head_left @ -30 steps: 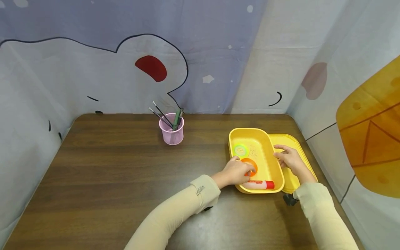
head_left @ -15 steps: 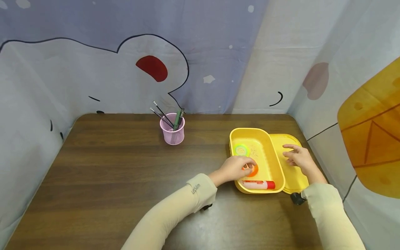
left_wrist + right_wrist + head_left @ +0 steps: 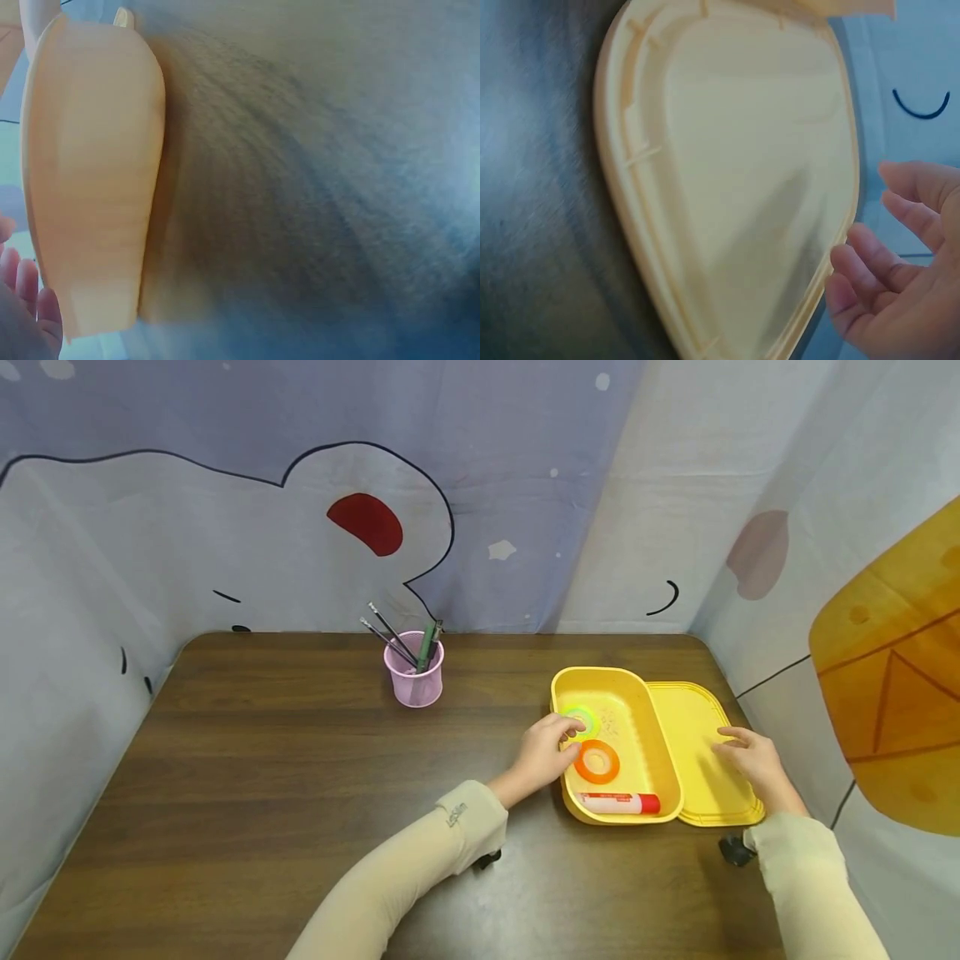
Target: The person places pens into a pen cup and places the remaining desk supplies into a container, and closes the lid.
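Observation:
My left hand hovers at the left rim of a yellow plastic box, fingers loosely bent and holding nothing. Its fingertips overlap a yellow-green ring inside the box, partly hiding it. An orange ring like a tape roll lies on the box floor beside the thumb. In front of it is a whitish tube with a red cap. Over the right edge of the flat yellow lid is my right hand, empty, its fingers spread and slightly bent. The right wrist view shows the lid close by these fingers.
A pink cup holding pencils and a green pen stands toward the back of the brown wooden table. The lid lies partly under or against the box's right side. Printed curtains hang behind and beside the table.
My left hand has drawn back leftward from the orange ring, which stays in the box. My right hand has left the box's right rim and moved right across the lid.

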{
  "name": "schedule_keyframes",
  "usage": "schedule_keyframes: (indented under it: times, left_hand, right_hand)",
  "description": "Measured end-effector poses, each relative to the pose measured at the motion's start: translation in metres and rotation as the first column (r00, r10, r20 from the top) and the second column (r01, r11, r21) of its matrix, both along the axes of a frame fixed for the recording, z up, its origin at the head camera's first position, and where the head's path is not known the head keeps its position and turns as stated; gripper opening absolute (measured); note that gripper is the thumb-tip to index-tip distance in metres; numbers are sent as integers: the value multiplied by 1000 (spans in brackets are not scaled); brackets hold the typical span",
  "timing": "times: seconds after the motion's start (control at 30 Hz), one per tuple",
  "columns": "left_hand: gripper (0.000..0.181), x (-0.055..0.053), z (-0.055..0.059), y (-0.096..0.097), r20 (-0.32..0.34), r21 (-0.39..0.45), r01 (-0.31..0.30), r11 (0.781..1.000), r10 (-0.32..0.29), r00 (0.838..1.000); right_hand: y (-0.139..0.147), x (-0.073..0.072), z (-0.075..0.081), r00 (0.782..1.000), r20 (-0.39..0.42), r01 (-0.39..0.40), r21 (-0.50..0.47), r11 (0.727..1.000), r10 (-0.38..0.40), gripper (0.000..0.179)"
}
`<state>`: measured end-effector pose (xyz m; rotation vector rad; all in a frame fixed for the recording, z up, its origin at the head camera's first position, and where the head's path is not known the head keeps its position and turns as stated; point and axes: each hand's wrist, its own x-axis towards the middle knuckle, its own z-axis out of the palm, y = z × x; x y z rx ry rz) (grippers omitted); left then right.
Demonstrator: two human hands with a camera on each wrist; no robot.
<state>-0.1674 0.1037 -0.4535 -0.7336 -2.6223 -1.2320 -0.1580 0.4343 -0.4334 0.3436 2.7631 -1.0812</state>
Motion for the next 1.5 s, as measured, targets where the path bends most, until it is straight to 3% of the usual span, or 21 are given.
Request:
schedule_keyframes:
  times: [0.23, 0.4, 0.7, 1.17, 1.5]
  left_hand:
    - [20, -1, -8, -3, 67, 142, -83, 986, 74, 995]
    - [23, 0, -12, -5, 151, 202, -126, 971, 96, 984]
    - [31, 2, -15, -6, 237, 198, -154, 968, 105, 966]
    - [33, 0, -21, -7, 247, 174, -145, 974, 99, 964]
    - [33, 0, -21, -7, 246, 189, -141, 972, 93, 965]
  right_hand:
    - [10, 6, -8, 996, 20, 92, 19, 996, -92, 57]
    - [16, 9, -13, 988, 49, 147, 21, 989, -148, 60]
    - [22, 13, -13, 975, 51, 210, 92, 973, -215, 57]
    - [34, 14, -26, 976, 41, 210, 80, 975, -213, 51]
    - [45, 15, -36, 967, 31, 246, 130, 961, -251, 49]
